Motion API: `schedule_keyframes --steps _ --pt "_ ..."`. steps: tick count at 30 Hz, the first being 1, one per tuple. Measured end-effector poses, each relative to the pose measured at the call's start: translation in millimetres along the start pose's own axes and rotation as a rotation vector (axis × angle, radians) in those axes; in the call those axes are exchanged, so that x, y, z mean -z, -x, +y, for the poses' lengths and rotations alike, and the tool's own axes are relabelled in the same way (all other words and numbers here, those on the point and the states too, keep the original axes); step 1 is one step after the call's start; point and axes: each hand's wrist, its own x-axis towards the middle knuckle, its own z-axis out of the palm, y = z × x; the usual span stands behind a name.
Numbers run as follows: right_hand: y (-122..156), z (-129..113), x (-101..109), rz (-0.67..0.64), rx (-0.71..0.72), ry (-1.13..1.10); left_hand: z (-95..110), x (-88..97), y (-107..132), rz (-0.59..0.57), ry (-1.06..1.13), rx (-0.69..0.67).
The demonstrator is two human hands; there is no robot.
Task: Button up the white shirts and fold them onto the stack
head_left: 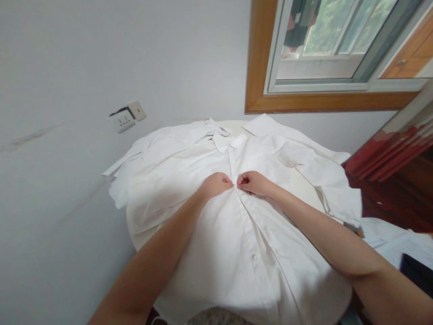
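the left hand (218,184) and right hand (254,183) nearly meet, thumbs and fingers pinched on the placket (232,161) midway down the white shirt (209,253), which lies spread, front up, on the tabletop (304,186); past the shirt's collar (237,141) are a wall socket (122,122), left, and a window (324,67), right; a red-and-white curtain (389,151) hangs right of the shirt

Both your arms are bare and reach forward, converging in the middle — your left forearm (172,237) slants up from the bottom edge, your right forearm (314,232) comes in from the lower right, bent at the elbow. Your left hand (218,184) and right hand (256,183) face each other, backs up, fingers curled — thumbs and forefingers pinched, the two sets of fingertips almost meeting.
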Motion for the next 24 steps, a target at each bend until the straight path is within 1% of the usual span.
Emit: schedule_keyframes --steps 5,8,11,14,19,21,24 --pt "-2.0 5.4 -2.2 0.027 0.037 0.044 -7.6 -2.4 -3.5 -0.024 0.059 -0.019" --pt "-2.6 7.2 -2.1 0.042 0.056 0.072 -8.7 -3.7 -4.2 -0.015 0.057 -0.027" --pt "-2.5 7.8 -1.2 0.037 0.072 0.09 -6.5 -3.8 -3.4 -0.009 0.032 -0.029" --pt "-0.8 5.5 0.8 0.003 0.085 0.084 -3.0 -3.2 -1.8 -0.004 0.001 -0.038" --pt "4.0 -1.2 3.9 -0.066 0.048 0.02 2.7 -0.9 0.5 0.006 -0.036 -0.037" --pt "5.0 -2.3 3.8 -0.065 0.047 0.02 3.7 0.6 0.1 0.0 -0.041 -0.03" --pt "5.5 -2.1 2.4 -0.027 0.069 0.03 2.5 2.5 -2.9 -0.033 -0.036 -0.012"
